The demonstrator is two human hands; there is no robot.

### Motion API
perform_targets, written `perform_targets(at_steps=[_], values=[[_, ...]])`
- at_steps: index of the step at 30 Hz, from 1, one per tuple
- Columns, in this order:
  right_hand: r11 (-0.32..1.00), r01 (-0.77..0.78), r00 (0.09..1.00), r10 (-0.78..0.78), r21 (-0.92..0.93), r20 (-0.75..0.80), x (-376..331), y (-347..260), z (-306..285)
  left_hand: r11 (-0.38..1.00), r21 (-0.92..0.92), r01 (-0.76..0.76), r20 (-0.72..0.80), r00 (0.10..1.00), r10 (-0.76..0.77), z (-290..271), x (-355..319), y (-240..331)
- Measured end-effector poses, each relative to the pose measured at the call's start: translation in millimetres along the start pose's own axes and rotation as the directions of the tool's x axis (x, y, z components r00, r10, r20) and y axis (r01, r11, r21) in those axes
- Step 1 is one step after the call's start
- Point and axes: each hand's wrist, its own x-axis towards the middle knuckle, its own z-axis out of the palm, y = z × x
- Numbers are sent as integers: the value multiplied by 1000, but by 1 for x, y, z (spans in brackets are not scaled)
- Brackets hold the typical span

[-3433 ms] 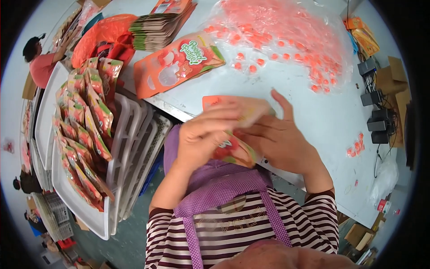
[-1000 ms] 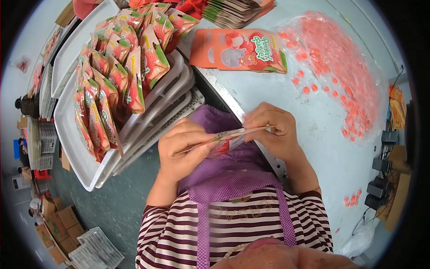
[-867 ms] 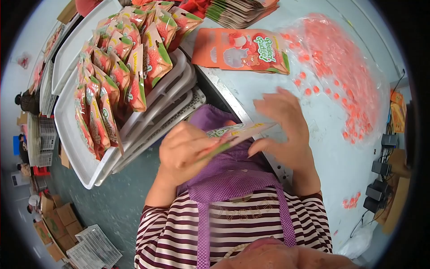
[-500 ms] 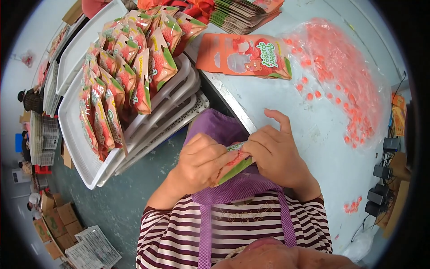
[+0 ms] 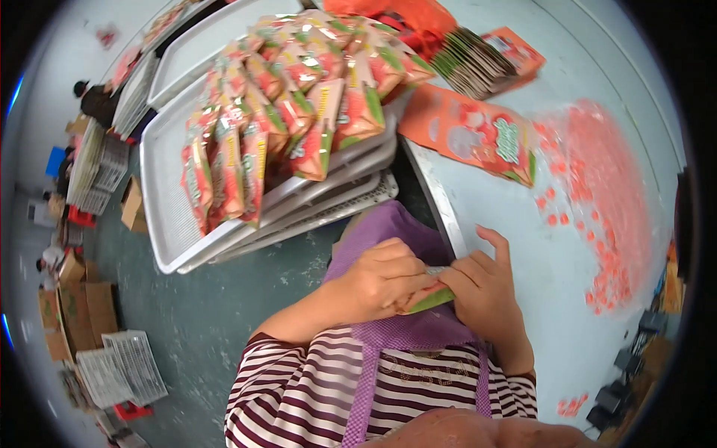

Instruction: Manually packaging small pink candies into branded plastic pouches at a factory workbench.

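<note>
My left hand (image 5: pixel 381 282) and my right hand (image 5: pixel 485 291) are both closed on one small orange and green pouch (image 5: pixel 427 300), held close to my purple apron at the table's near edge. Only a green edge of the pouch shows between the fingers. A stack of white trays (image 5: pixel 175 246) to my left carries several filled pouches (image 5: pixel 291 112) standing in rows. An empty flat pouch (image 5: pixel 478 134) lies on the table (image 5: pixel 553 299) ahead of my hands.
Loose pink sweets (image 5: pixel 605 201) are spread over the table at the right. A stack of flat pouches (image 5: pixel 470 63) lies at the far side. Cardboard boxes (image 5: pixel 71 313) and grey crates (image 5: pixel 127 366) stand on the floor at the left, where other people work.
My hands have come closer together around the pouch and dropped nearer my apron. My head has turned left, so the tray of pouches sits more central.
</note>
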Motion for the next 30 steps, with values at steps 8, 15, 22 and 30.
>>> perform_targets(at_steps=[8,15,22,30], values=[[961,-60,991,90,269,-100,-5,10,-10,984,-125,124,-9,992,-126,-40,-10,5],[908,-20,987,86,419,-139,-8,14,-9,692,-602,398,384,904,-186,-37,-44,-5],[787,-312,845,486,532,-224,-16,60,17,600,-647,469,-119,716,-688,-105,-89,31],[754,-438,789,584,490,-193,-17,93,61,586,410,699,-859,511,-9,-226,-89,29]])
